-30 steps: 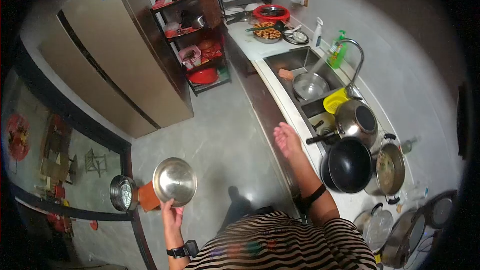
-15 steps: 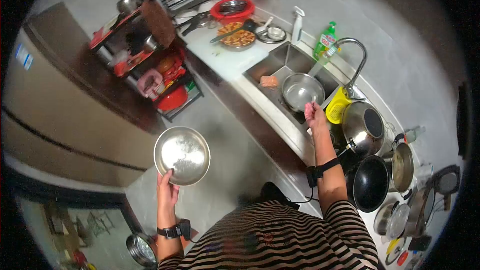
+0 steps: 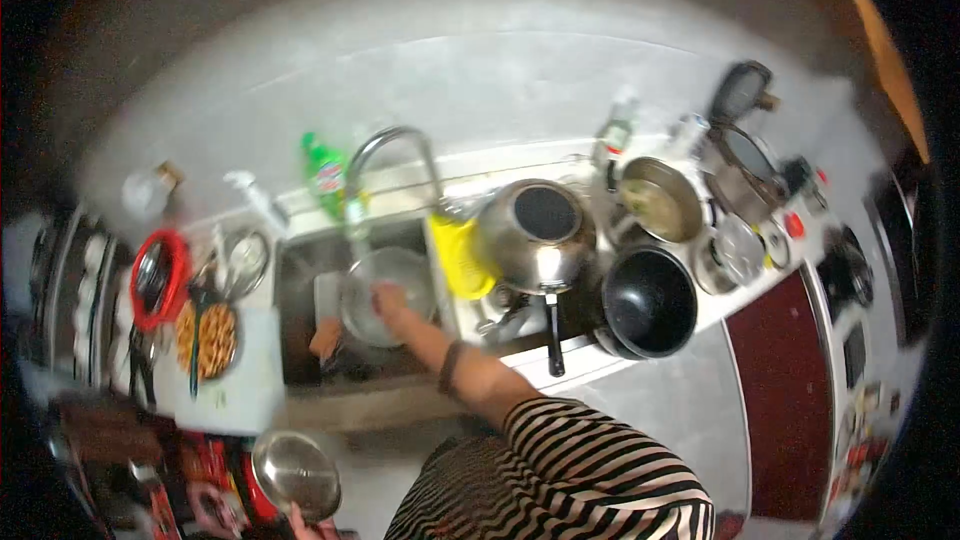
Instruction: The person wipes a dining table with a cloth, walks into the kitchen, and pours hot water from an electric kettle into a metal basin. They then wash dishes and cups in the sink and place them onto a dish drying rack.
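- The right hand (image 3: pixel 392 308) has moved from the basin's rim to over its middle.
- The left hand (image 3: pixel 312 530), low in view, grasps the bowl (image 3: pixel 297 477) at its rim, just off the worktop (image 3: pixel 575 367).
- The right hand's fingers are blurred; whether they are open, clenched or touching the basin (image 3: pixel 412 280), I cannot tell.
- The basin sits in the sink (image 3: pixel 300 292), below the tap (image 3: pixel 432 165).
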A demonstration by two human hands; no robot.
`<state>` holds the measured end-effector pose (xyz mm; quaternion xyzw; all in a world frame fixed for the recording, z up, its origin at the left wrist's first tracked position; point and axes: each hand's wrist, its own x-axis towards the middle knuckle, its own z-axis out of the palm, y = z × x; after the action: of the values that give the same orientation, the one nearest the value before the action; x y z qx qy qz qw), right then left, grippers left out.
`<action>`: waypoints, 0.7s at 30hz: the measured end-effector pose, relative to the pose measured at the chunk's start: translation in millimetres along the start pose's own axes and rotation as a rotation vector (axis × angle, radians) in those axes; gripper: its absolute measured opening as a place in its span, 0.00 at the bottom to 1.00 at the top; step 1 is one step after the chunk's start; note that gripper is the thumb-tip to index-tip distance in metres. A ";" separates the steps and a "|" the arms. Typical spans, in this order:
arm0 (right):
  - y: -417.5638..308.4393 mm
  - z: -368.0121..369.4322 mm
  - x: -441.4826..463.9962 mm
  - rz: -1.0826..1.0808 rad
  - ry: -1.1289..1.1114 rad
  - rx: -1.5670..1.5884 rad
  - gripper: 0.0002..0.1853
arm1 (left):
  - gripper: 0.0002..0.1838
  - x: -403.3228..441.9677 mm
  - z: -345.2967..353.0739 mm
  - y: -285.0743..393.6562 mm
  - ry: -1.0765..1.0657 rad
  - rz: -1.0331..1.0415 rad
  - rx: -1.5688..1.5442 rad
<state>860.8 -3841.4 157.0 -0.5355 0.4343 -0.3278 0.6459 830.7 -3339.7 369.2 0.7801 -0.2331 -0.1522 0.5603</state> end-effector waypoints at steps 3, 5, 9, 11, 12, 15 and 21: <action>-33.1 8.4 -12.9 0.212 0.249 0.045 0.12 | 0.23 80.6 -0.1 -8.7 -0.061 -0.338 -0.240; -36.1 7.2 -13.9 0.139 0.381 0.062 0.10 | 0.20 126.0 4.1 -3.0 -0.136 -0.331 -0.161; -29.6 12.4 -2.8 0.063 0.473 -0.060 0.08 | 0.18 225.0 36.9 -14.0 -0.322 -0.290 -0.305; -43.7 11.8 -1.8 0.080 0.406 -0.018 0.07 | 0.17 264.6 55.6 -15.8 -0.424 -0.279 -0.424; -53.5 12.2 -10.8 0.071 0.365 0.031 0.07 | 0.17 279.3 62.3 -19.4 -0.480 -0.275 -0.467; -73.5 15.3 -30.2 -0.026 0.306 -0.138 0.07 | 0.16 312.6 71.0 -34.8 -0.647 -0.204 -0.515; -73.4 0.3 -58.0 -0.096 0.267 -0.748 0.14 | 0.24 336.7 91.6 -78.7 -0.843 0.638 -0.204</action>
<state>840.5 -3805.3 240.8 -0.7062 0.5782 -0.2436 0.3280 1084.7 -3572.3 272.9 0.4835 -0.6474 -0.2962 0.5092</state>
